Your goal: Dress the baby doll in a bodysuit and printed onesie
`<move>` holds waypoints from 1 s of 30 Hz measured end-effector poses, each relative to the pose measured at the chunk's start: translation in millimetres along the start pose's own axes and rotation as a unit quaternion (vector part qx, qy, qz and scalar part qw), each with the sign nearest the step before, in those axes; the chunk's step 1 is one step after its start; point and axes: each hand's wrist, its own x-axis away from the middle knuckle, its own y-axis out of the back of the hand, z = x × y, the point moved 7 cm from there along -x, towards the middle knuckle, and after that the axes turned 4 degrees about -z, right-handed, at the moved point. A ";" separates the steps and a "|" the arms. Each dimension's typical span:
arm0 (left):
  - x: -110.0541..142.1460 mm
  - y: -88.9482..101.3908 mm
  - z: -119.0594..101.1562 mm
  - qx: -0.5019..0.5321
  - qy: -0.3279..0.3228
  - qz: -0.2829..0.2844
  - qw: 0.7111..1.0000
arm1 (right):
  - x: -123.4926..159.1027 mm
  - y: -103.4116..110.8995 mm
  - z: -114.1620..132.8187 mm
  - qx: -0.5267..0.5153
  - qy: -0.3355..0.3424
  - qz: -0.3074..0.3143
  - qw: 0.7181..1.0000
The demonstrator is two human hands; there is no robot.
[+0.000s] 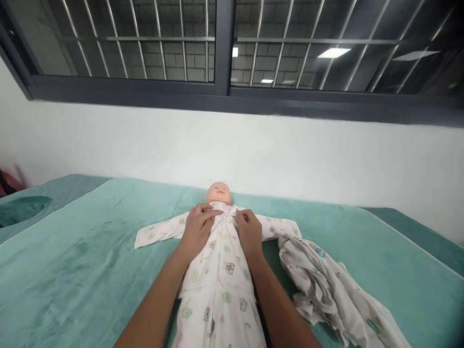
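A baby doll [219, 193] lies on its back, head toward the wall. It wears a white long-sleeved baby romper [222, 261] printed with green, pink and dark little figures, sleeves spread to both sides. My left hand [199, 224] rests on the chest just below the collar, its fingers closed on the cloth there. On the other side of the neckline, my right hand [250, 233] pinches the romper's front edge with curled fingers. Between the hands the cloth is bunched near the collar. The fingertips' exact hold is partly hidden.
A crumpled white printed cloth [326, 280] lies to the right, touching the right sleeve end. Green plush covering [90, 251] spreads under everything, with a dark oval hollow [23, 210] at far left. Behind stand a white wall [145, 145] and a dark-framed barred window [223, 48].
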 end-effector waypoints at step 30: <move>-6.1 -6.2 -16.2 -0.029 0.056 0.058 0.996 | 3.7 -20.6 18.7 -0.115 0.048 0.234 0.964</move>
